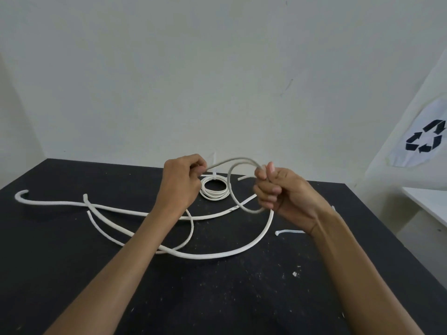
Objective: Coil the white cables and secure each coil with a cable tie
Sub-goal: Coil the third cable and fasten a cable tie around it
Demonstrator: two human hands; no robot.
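On the black tabletop (72,274), against a pale wall: white cables, several, in mixed states.

Item, finished coil (214,190): small, flat, round, several turns, lying at the far middle of the table. A white cable tie (214,176) appears to bind it at its far side, tail standing up; judged done.

Item, cable in hand (242,165): white, round-section, smooth, moderately stiff by the way it keeps open curves. The left hand (180,184) pinches it with curled fingers near one end; the right hand (278,189) has its fingers curled round the first loop gathered at its top. One loop hangs in the air between the hands, above the table; the remainder trails down from the right hand and sweeps across the near middle of the tabletop. Judged just begun: one turn formed, most of the length still to gather, tie not yet applied.

Item, loose cables (60,203): at least one more long white length, hooked at its left end, lying across the left and centre, crossing the others. Exact count cannot be told where strands overlap. Uncoiled.

Item, spare cable tie (289,232): white, flat on the table just beside the right wrist, unused.

Also present: white bag with recycling symbol (427,139), at right.
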